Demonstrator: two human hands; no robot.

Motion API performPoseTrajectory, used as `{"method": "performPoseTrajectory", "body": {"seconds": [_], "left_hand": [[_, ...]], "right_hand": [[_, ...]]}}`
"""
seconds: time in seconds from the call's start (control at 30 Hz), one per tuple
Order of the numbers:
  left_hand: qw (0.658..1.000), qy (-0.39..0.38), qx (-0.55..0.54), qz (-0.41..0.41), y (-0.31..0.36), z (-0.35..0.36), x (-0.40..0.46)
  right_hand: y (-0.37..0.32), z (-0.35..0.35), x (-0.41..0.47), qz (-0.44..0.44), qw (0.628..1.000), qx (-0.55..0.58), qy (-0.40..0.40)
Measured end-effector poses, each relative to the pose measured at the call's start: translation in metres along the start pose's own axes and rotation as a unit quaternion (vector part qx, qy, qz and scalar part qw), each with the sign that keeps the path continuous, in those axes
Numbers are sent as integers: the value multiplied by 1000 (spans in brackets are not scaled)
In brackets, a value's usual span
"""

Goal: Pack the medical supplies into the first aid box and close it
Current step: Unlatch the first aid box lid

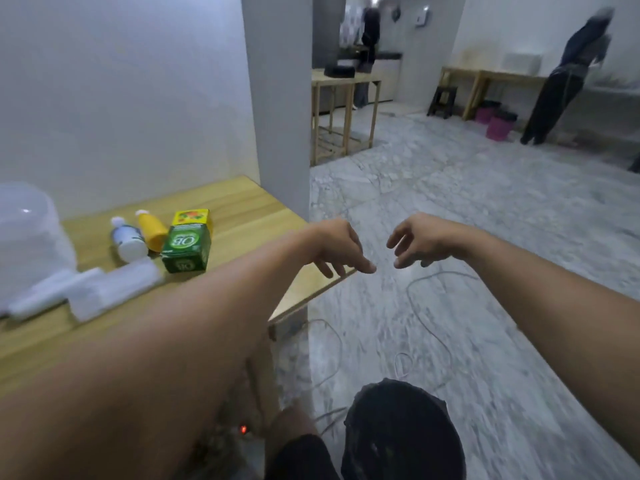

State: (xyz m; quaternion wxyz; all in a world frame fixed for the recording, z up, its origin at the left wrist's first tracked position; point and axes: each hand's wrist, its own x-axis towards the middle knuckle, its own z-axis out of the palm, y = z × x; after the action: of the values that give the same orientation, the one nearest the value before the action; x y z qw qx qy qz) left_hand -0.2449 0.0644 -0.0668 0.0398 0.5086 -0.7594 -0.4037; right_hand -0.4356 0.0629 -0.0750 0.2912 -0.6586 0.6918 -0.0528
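On the wooden table (242, 209) at the left lie a white bottle (127, 240), a yellow bottle (151, 230), a green box (187, 249) and a yellow box (192, 217) behind it. White wrapped packs (104, 289) lie nearer the front. A translucent plastic box (27, 230) stands at the far left edge. My left hand (341, 247) hovers over the table's right corner, fingers loose, holding nothing. Apart from it, my right hand (420, 242) hangs empty over the floor, fingers spread.
A grey wall corner (277, 116) rises behind the table's right end. Cables (429, 306) trail over the marble floor. My knee (401, 434) shows below. Far off stand wooden tables (341, 109), pink buckets (497, 126) and two people.
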Motion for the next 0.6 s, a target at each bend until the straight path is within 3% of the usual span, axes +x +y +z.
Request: {"method": "performPoseTrajectory", "body": {"seconds": [0.33,0.6], "left_hand": [[989,118,32,-79,-73,-114,-107],[945,263,91,-172,-174,-165,-205]], "right_hand": [[-172,11,9,-143,988,-48,-20],[-306,83,13,-272,959,-83,-17]]}}
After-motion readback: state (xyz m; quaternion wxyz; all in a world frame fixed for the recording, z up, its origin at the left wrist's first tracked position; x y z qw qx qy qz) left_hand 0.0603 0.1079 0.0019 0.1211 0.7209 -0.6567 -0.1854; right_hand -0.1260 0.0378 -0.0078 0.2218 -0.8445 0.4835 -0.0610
